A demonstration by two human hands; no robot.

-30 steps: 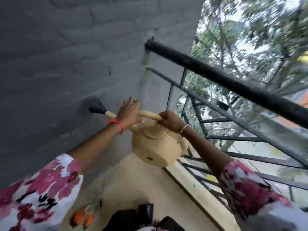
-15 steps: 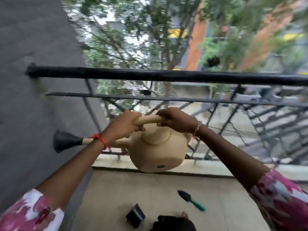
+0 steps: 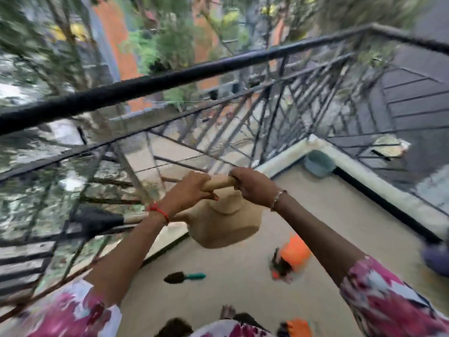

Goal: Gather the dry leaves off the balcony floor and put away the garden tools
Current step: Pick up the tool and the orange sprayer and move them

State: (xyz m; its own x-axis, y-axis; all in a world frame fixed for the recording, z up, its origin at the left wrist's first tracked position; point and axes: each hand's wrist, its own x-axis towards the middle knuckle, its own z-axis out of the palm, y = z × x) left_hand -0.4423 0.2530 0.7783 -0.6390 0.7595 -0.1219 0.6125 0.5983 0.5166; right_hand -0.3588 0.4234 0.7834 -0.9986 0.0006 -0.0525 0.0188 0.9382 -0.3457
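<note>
A beige watering can (image 3: 226,227) with a black rose on its spout hangs in the air above the balcony floor, spout pointing left toward the railing. My left hand (image 3: 187,193) and my right hand (image 3: 252,187) both grip its top handle, side by side. On the floor below lies a small trowel (image 3: 184,277) with a black blade and a green handle. Further right on the floor sits an orange thing with a dark part (image 3: 290,260), blurred. Another orange thing (image 3: 298,328) shows at the bottom edge.
A black metal railing (image 3: 170,79) runs along the left and far sides, on a pale raised curb (image 3: 379,181). A light blue pot (image 3: 318,164) stands in the far corner. A dark rounded object (image 3: 437,261) sits at the right edge. My bare foot (image 3: 227,312) is below.
The view has swung right, from the grey wall to the railing and the balcony's far corner. Both hands keep their grip on the watering can's handle. The orange things and blue pot came into view.
</note>
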